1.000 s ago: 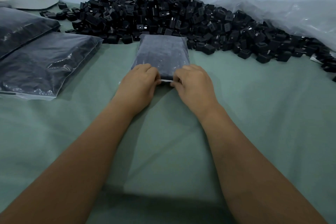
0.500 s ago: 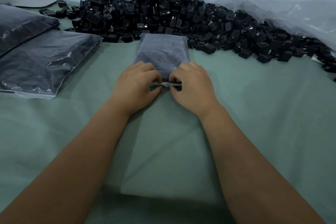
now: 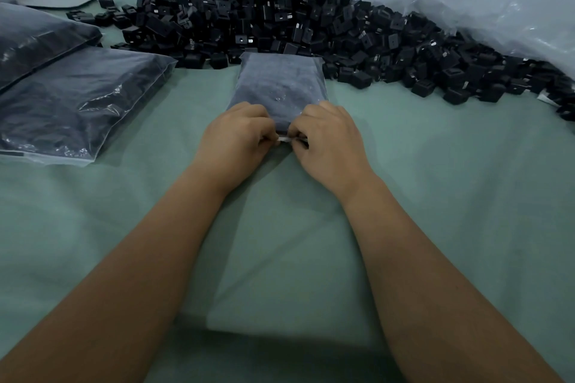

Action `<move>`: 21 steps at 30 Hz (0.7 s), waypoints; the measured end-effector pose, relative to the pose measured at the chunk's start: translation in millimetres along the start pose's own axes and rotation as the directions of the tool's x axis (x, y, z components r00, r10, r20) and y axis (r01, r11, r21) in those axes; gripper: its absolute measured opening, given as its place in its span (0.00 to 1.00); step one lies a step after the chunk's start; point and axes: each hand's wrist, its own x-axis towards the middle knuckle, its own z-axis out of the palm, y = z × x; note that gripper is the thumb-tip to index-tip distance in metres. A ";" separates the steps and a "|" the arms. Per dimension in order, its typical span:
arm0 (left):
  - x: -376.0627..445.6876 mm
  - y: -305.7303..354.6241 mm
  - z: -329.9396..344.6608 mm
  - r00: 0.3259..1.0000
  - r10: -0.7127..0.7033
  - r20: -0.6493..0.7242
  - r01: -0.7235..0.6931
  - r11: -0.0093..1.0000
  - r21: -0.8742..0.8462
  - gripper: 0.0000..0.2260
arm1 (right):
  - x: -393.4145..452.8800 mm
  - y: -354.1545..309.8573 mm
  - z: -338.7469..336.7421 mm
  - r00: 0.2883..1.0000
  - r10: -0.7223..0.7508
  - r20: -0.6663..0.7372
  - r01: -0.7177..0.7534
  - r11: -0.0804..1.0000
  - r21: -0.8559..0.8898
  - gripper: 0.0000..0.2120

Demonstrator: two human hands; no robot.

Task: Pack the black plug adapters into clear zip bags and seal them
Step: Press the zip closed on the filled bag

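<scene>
A big heap of loose black plug adapters (image 3: 311, 19) stretches across the far side of the bench (image 3: 466, 196) from centre to right, so most of the packing looks to be still ahead. Crumpled clear plastic (image 3: 497, 15) lies behind it at far right. On the far left lie two large filled bags (image 3: 77, 102) (both look finished, though their seals are hard to make out). At centre, just in front of the heap, a smaller clear zip bag (image 3: 280, 81) lies flat, dark with adapters. Its near edge is between the hands: the left hand (image 3: 236, 140) and right hand (image 3: 329, 143) sit close together, fingers curled, each pinching the pale zip strip (image 3: 284, 139). This bag seems filled and at the sealing step; whether the strip is closed along its width cannot be told.
</scene>
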 end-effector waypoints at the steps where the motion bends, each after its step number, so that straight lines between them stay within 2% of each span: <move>1: -0.3 0.0 0.0 1.000 -0.003 -0.003 0.003 1.000 -0.002 0.03 | 0.1 0.0 -0.3 1.000 -0.001 0.001 0.001 1.000 -0.001 0.01; 13: -1.3 -1.6 -0.1 1.000 -0.016 0.022 0.017 0.999 -0.034 0.04 | -0.6 -0.1 0.7 0.999 -0.035 0.025 0.036 0.999 -0.031 0.04; 21: -0.6 -1.5 3.8 0.999 -0.013 0.034 0.012 1.000 0.005 0.05 | 1.3 -4.0 2.6 0.997 -0.022 0.076 0.030 0.995 -0.099 0.04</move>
